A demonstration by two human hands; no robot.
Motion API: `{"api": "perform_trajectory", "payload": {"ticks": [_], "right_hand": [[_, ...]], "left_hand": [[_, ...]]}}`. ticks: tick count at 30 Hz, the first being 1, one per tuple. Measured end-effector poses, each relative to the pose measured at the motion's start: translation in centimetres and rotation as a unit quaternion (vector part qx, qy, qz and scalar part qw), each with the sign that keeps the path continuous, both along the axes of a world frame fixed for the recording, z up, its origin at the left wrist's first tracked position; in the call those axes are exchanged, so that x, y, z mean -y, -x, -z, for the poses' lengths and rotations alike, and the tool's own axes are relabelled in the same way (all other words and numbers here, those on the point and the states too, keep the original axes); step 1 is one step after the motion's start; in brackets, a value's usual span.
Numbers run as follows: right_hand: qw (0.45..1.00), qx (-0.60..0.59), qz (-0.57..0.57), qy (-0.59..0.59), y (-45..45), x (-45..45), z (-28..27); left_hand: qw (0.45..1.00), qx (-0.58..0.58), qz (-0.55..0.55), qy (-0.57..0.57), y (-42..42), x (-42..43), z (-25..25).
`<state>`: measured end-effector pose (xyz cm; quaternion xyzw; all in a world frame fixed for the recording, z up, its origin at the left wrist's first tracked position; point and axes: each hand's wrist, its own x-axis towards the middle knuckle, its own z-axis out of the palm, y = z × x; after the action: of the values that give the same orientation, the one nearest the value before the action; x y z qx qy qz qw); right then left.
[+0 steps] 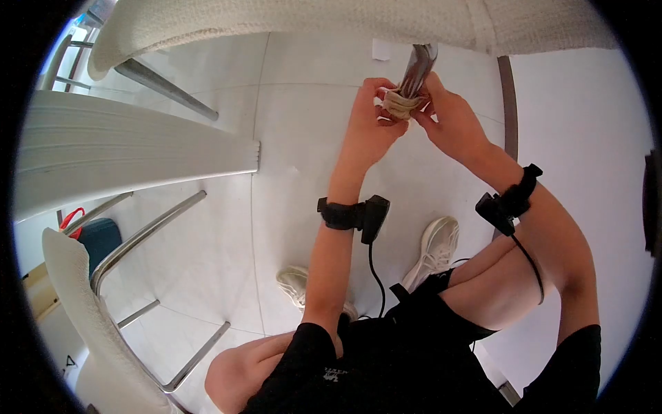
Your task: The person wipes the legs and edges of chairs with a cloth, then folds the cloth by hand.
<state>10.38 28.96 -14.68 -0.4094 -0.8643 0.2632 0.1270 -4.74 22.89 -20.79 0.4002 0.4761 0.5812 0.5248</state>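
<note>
A shiny metal chair leg (418, 69) comes down from the cream upholstered chair (358, 19) at the top of the view. Around its free end sits a bunched beige fabric piece (400, 105), looking like a chair leg sock. My left hand (376, 121) pinches this fabric from the left with bent fingers. From the right, my right hand (452, 121) closes on the fabric's other side, its thumb and fingers close against the leg. How far the leg goes into the fabric is hidden by the folds and fingers.
Another cream chair (76, 290) with metal legs stands at the left, below a white table edge (138, 148). A dark blue bag (102, 241) lies behind it. At the right rises a white wall (579, 117). Cabled black straps (341, 215) circle my wrists.
</note>
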Motion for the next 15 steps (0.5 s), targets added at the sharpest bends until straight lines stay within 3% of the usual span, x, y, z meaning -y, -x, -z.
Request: {"api": "perform_trajectory", "payload": {"ticks": [3,6,9,15], "right_hand": [[1.0,-0.01,-0.005,0.002,-0.1,-0.1,0.1],[1.0,0.008,0.001,-0.011,-0.1,-0.2,0.1],[0.999,0.038,0.011,-0.006,0.0,-0.2,-0.3],[1.0,-0.004,-0.005,-0.017,-0.2,-0.6,0.3]], "left_hand": [[0.957,-0.269,-0.065,-0.088,-0.5,-0.4,-0.4],[0.937,-0.347,-0.019,-0.029,0.2,0.1,-1.4],[0.896,-0.427,-0.072,-0.104,0.1,0.1,0.3],[0.896,-0.361,-0.166,-0.198,-1.5,-0.2,4.3]]}}
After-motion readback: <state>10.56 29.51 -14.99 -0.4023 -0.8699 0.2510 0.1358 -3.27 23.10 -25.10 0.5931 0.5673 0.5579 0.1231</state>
